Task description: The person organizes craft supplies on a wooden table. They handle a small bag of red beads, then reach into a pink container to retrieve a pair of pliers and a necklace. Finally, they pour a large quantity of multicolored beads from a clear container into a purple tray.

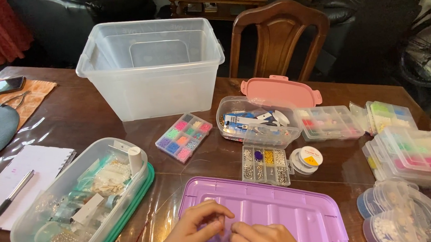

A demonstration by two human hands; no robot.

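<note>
Head view: lower centre of frame, both hands meet on purple lid (282, 207).
Left hand (198, 231): fingers curled, pinching something too small to identify.
Right hand (261, 238): fingertips bunched against the left; contents unclear.
Progress: bead trays (184, 137) at centre closed; open tub (79, 201) lower left full; nothing visibly assembled yet.

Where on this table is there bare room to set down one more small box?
Bare table lies between the big clear tub, the notebook and the colourful bead box. The right side is crowded with bead boxes; both hands rest on the purple lid.
</note>
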